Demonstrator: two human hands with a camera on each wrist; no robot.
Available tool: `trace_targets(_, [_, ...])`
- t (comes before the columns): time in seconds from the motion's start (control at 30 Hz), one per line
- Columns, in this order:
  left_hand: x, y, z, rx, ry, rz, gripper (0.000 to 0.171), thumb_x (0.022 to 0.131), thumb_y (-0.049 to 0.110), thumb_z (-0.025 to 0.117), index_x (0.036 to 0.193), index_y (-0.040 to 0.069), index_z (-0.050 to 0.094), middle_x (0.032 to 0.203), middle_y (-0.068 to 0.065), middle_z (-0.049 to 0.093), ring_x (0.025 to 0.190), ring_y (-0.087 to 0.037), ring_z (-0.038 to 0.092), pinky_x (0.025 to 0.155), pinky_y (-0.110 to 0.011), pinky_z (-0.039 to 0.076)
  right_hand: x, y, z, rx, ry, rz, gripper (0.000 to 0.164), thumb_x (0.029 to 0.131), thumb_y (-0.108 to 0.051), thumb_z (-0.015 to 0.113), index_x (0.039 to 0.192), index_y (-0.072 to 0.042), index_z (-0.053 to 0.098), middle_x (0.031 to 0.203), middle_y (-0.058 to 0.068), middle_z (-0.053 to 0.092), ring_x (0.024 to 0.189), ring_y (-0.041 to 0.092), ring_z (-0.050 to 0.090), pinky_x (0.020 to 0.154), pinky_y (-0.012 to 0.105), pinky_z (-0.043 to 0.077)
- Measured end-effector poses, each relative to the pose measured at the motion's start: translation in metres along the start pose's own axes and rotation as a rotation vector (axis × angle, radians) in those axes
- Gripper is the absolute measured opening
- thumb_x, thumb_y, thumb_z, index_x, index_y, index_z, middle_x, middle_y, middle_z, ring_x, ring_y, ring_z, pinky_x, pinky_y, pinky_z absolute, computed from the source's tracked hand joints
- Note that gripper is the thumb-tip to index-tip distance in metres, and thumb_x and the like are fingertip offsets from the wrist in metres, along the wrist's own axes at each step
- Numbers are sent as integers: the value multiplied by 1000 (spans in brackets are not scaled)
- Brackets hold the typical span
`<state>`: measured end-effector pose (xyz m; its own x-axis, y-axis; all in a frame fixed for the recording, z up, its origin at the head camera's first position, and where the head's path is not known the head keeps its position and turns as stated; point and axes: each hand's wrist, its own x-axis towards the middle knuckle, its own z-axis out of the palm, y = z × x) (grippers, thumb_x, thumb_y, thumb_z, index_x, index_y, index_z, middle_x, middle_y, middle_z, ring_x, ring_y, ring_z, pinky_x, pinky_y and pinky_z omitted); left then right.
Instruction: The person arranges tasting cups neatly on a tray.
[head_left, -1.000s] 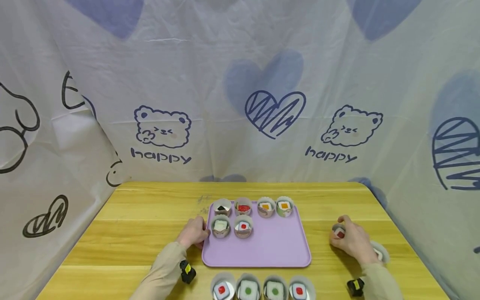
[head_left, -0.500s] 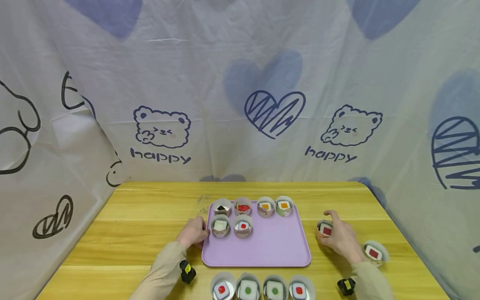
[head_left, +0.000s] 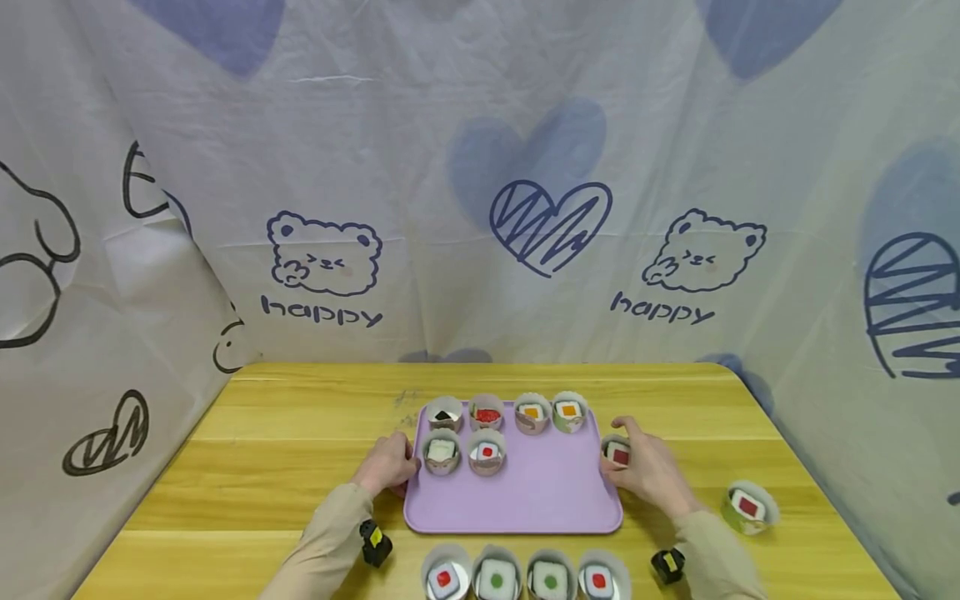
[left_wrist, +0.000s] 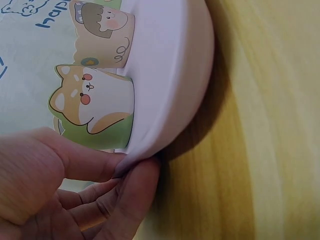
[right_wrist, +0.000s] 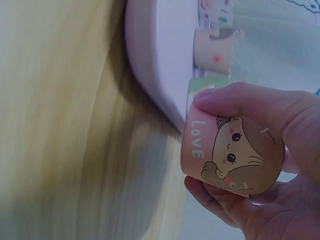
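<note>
My left hand (head_left: 388, 467) pinches the left rim of the purple tray (head_left: 555, 500) between thumb and fingers, as the left wrist view shows close up. At the tray's right edge, my right hand (head_left: 651, 475) grips a paper cup (head_left: 615, 453) with a white, dark-red-centred sushi piece inside. In the right wrist view this pink cup (right_wrist: 235, 150) bears a cartoon face and the word LOVE, and it sits between thumb and fingers. Several filled paper cups stand on the tray in two rows, including one with an orange-topped piece (head_left: 568, 412) and one with a red-dotted piece (head_left: 487, 453).
Another cup with a dark-red-centred piece (head_left: 749, 507) stands on the wooden table (head_left: 285, 417) at the right. Several filled cups, one with a green-dotted piece (head_left: 497, 578), line up before the tray. A printed curtain (head_left: 435, 275) hangs behind the table.
My right hand has moved left with its cup, from near the table's right side to the tray's right edge. The other dark-red cup is now uncovered. My left hand stays on the tray.
</note>
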<state>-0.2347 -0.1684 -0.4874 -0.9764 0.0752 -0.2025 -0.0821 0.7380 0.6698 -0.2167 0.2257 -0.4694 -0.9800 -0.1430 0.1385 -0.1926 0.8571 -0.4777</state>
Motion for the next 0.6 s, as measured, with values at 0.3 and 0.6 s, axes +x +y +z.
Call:
trace_targets(0.3, [0,0,0,-7,2,-1,8,92,1,61,86,-4,57,76,-17,62,53,-20,66,48,-29,59,9,-17,14,56,-49,-20,68,71,-9,86,130,-1,52,90,13,69,72,17,63,57,24,53])
trace_targets(0.6, [0,1,-1,-5,2,3,8,92,0,60,85,-4,57,75,-17,63,53,-20,66,48,-29,59,17,-33,24,36,-30,-123,60,73,-8,86,125,-5,56,91,11,70,76,15,63,62,25,53])
